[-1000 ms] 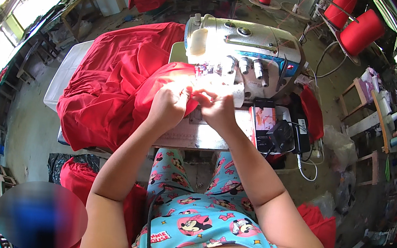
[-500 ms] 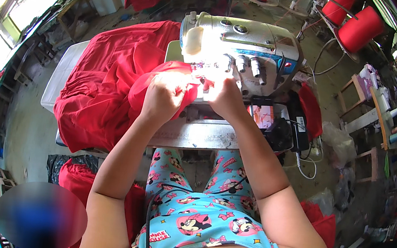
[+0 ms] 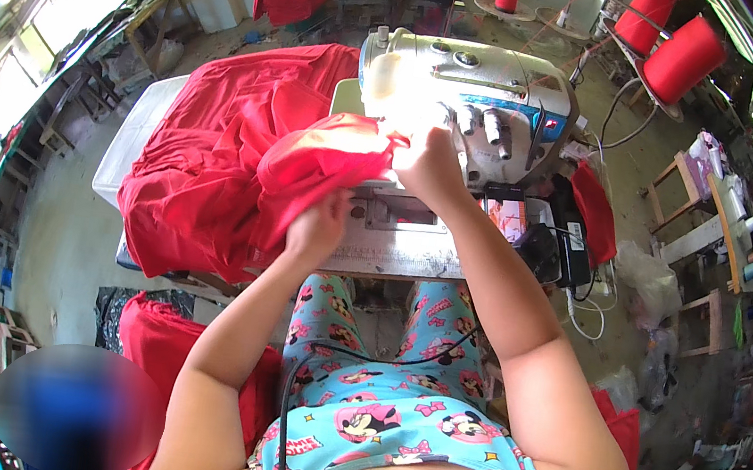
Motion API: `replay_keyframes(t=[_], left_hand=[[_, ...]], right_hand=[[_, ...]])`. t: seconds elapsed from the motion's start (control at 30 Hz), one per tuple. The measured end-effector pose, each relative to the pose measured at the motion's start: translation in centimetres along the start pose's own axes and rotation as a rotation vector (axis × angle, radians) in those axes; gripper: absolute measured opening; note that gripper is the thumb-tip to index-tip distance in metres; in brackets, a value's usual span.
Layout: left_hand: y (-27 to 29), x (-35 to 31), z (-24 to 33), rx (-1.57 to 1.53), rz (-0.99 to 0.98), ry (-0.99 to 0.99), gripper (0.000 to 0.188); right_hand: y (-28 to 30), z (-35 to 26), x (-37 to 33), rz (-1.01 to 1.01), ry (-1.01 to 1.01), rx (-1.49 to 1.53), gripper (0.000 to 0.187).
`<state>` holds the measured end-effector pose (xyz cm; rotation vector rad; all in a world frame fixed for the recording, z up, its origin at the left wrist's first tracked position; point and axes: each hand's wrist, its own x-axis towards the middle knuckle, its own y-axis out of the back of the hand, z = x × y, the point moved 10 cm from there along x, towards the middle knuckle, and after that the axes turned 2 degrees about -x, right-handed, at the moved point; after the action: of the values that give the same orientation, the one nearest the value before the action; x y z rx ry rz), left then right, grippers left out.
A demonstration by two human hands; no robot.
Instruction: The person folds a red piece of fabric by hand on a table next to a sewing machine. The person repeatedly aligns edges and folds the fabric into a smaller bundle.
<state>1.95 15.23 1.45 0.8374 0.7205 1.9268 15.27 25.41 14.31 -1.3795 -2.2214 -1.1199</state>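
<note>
Red fabric (image 3: 217, 147) lies heaped over the left side of the sewing table and runs up to the sewing machine (image 3: 501, 80). My right hand (image 3: 429, 161) is closed on the fabric's edge beside the needle area, where strong glare hides the fingertips. Lower and to the left, my left hand (image 3: 318, 227) is at the near edge of the same cloth, its fingers partly covered by a fold. Whether those fingers grip the cloth, I cannot tell. Between the hands the fabric is lifted and bunched.
Red thread cones (image 3: 685, 62) stand on a rack at the back right. A black box (image 3: 537, 242) with a phone-like screen (image 3: 504, 216) sits right of the machine. More red cloth (image 3: 163, 340) lies low on the left. A wooden frame (image 3: 671, 202) stands farther right.
My left hand has moved down, away from the needle area, to the cloth's near edge. My right hand stays near the needle. The lifted fabric has shifted and opened out between them.
</note>
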Motion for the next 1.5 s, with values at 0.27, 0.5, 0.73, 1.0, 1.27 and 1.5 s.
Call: replay_keyframes(t=[0.27,0.5,0.73,1.0,1.27,1.5], left_hand=[[5.9,-0.9,4.2,0.309,0.132,-0.377,0.03],[6.1,-0.4,3.6,0.179,0.191,-0.432,0.022],[7.6,-0.1,4.3,0.216,-0.074,-0.222,0.019],[11.4,3.9,10.0,0.29,0.236,-0.539,0.007],[11.3,8.2,11.3,0.291,0.116,-0.551,0.007],[11.3,9.2,10.5,0.341,0.144,-0.543,0.009]], right_hand=[[-3.2,4.8,-11.2,0.238,-0.151,0.427,0.037],[-3.3,4.1,-7.8,0.222,0.027,0.241,0.037],[-2.0,3.1,-7.0,0.249,-0.033,0.045,0.029],[-0.2,2.4,-6.1,0.13,-0.205,0.073,0.023],[-2.7,1.2,-3.1,0.208,0.152,0.034,0.039],[-2.8,1.7,-2.8,0.277,0.193,0.085,0.025]])
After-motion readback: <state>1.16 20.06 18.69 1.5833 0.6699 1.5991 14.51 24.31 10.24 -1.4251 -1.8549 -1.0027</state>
